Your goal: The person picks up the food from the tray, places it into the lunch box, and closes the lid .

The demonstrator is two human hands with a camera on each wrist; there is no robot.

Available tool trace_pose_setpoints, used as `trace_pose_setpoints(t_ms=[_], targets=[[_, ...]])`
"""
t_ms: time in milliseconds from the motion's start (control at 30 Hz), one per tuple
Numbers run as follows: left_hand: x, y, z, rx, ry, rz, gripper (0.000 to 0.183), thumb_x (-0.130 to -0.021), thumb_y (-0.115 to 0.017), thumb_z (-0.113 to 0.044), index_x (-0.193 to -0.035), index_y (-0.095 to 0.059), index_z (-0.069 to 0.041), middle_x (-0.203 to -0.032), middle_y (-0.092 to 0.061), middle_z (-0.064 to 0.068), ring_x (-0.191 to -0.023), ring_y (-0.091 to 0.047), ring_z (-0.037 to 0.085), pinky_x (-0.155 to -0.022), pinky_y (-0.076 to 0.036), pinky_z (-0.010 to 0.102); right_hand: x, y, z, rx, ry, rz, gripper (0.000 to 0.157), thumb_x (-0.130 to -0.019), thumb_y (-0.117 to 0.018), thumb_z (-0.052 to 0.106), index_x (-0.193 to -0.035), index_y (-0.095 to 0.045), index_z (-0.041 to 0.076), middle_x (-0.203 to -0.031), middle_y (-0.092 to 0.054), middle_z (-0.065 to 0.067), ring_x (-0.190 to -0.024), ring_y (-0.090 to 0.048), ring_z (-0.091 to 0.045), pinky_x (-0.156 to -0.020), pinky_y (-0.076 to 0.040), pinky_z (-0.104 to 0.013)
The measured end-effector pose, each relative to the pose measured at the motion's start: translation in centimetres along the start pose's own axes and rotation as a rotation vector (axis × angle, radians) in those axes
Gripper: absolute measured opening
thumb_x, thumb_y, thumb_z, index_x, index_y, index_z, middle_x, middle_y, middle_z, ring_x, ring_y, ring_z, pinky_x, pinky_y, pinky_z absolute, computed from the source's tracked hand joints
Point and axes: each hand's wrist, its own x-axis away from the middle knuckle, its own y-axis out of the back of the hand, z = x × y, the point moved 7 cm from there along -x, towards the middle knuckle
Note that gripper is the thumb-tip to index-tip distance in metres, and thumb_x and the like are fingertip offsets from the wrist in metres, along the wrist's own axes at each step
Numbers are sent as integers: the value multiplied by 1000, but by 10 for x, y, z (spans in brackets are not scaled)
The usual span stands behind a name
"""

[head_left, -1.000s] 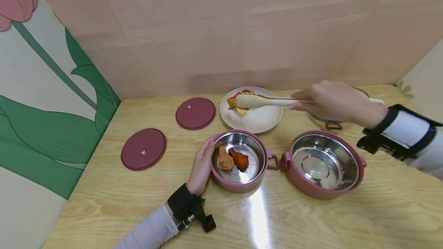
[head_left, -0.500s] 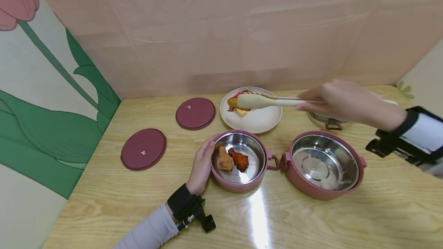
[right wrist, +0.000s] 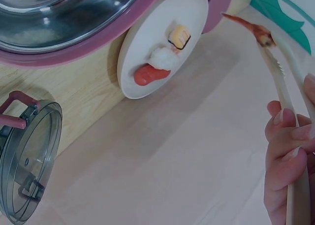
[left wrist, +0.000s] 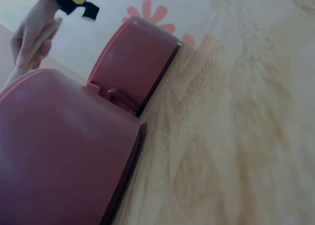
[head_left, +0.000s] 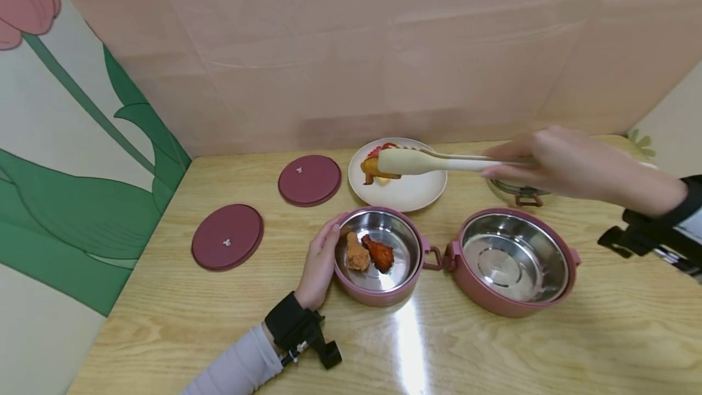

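Note:
In the head view my left hand [head_left: 320,258] holds the left side of a pink steel-lined pot [head_left: 378,299], its fingers along the rim. Inside lie a crumbed drumstick [head_left: 358,253] and a dark red glazed chicken piece [head_left: 379,253]. My right hand [head_left: 570,166] grips pale tongs [head_left: 422,161] level above the back of the table. Their tips pinch a browned chicken wing [head_left: 373,167], which overlaps the white plate [head_left: 417,191] in this view. The right wrist view shows the fingers [right wrist: 288,171] wrapped on the tongs' arms. The left hand is out of its own wrist view.
A second pink pot [head_left: 507,308] stands on the right, handle to handle with the first. Two maroon lids [head_left: 227,236] lie on the left. A glass lid [right wrist: 32,161] sits behind the right pot. Sushi [right wrist: 179,36] and a red sausage-like piece [right wrist: 147,75] are on the plate.
My right hand has drawn to the right, and the tongs with the chicken wing have shifted slightly right too. The left hand and both pots have stayed put.

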Motion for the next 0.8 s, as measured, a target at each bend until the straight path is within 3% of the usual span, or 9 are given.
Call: trace_pose_setpoints(t_ms=[267,800], targets=[[1,1,0,0,-1,-2,44,-107,-35,-27,-145,-43,-7,-147,-45,11,-142,-32,23,-119,-22,43,5,0,2,46,-51,61,25,-82,-77,18,-104,-76,8,-74,-67,10,-54,-44,4,-45,-41,-20],[0,2,2,15,-5,6,44,-107,-34,-27,-145,-43,-7,-147,-45,11,-141,-35,23,-119,-24,42,7,13,8,6,-68,9,29,-81,-78,18,-106,-74,3,-77,-70,4,-52,-41,3,-41,-37,-19]])
